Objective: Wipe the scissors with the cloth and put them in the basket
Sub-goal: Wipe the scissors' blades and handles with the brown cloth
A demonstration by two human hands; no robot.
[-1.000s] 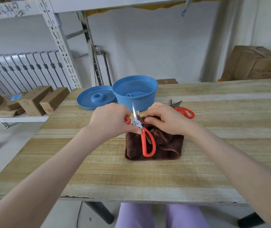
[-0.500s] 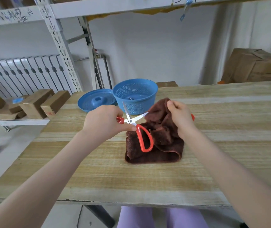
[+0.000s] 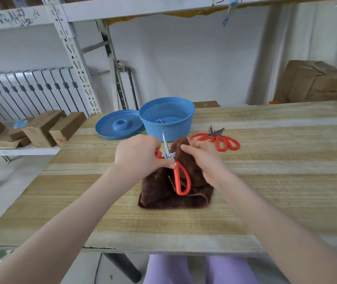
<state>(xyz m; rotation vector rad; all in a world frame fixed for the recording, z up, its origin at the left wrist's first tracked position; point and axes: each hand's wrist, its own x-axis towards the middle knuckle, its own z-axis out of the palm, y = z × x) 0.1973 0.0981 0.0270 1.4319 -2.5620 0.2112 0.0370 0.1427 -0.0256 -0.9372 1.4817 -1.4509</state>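
A pale wooden desk (image 3: 265, 191) carried a blue mesh basket (image 3: 169, 130). A blue lid (image 3: 119, 125) lay flat just left of the basket, and spare red-handled scissors (image 3: 217, 139) lay just to its right. Directly in front of the basket, the left hand (image 3: 138, 153) curled around one red handle of the scissors (image 3: 176, 169). The right hand (image 3: 202, 158) pinched a fold of brown cloth (image 3: 163, 193) against them. One bright steel blade pointed up toward the basket; the free handle loop hung over the bunched cloth.
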